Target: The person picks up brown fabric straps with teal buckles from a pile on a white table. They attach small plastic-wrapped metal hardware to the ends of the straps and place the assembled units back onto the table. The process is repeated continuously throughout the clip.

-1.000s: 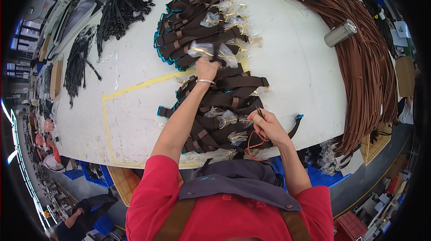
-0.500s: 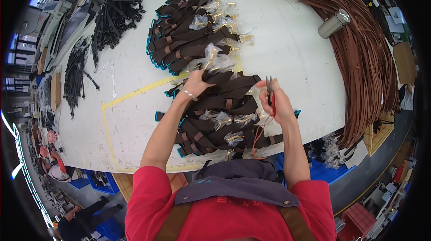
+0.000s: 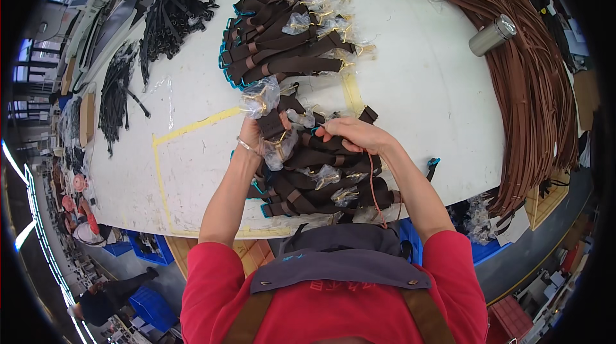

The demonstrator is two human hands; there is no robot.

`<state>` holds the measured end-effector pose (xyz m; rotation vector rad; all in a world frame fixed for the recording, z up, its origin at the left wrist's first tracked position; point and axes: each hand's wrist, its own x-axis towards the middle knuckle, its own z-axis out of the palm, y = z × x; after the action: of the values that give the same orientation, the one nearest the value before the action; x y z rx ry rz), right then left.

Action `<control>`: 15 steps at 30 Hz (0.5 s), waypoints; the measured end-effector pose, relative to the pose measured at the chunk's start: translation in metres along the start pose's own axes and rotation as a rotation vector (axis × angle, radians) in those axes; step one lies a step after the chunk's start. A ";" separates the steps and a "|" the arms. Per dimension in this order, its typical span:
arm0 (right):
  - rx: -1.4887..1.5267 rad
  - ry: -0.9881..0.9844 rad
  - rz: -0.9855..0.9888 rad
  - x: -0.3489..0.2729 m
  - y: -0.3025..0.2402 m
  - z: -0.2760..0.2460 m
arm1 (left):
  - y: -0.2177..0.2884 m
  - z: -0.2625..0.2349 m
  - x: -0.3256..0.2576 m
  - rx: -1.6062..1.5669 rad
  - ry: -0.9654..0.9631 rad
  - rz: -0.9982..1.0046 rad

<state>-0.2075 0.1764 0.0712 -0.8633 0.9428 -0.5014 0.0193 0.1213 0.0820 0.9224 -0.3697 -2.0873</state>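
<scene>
Brown strap (image 3: 272, 125), long axis unclear: clasped by the fingers of our left hand (image 3: 251, 131), the nearer one, and lying just left of the bent fingers of our right hand (image 3: 353, 133), whose contents we cannot tell, an orange cord (image 3: 372, 184) hanging below them.

Bright middle, black fisheye-bent edges

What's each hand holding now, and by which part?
Left hand: dark brown strap, gripped near its plastic-wrapped gold fittings. Right hand: orange cord hangs below it; what it grips is mostly hidden, can't tell.
</scene>
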 end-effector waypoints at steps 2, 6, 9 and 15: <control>-0.084 -0.024 -0.029 0.000 0.004 0.001 | 0.000 0.005 0.000 0.048 -0.039 -0.011; -0.257 0.042 -0.257 0.008 0.030 -0.006 | 0.002 0.006 -0.007 0.165 -0.213 -0.049; -0.109 -0.028 -0.141 -0.009 0.012 -0.005 | -0.002 -0.003 -0.014 -0.043 -0.271 -0.080; -0.446 0.069 -0.266 -0.004 0.022 -0.002 | -0.005 -0.002 -0.016 -0.006 -0.301 -0.070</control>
<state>-0.2112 0.1905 0.0544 -1.3938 1.0261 -0.5599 0.0248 0.1363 0.0856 0.6242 -0.4925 -2.2961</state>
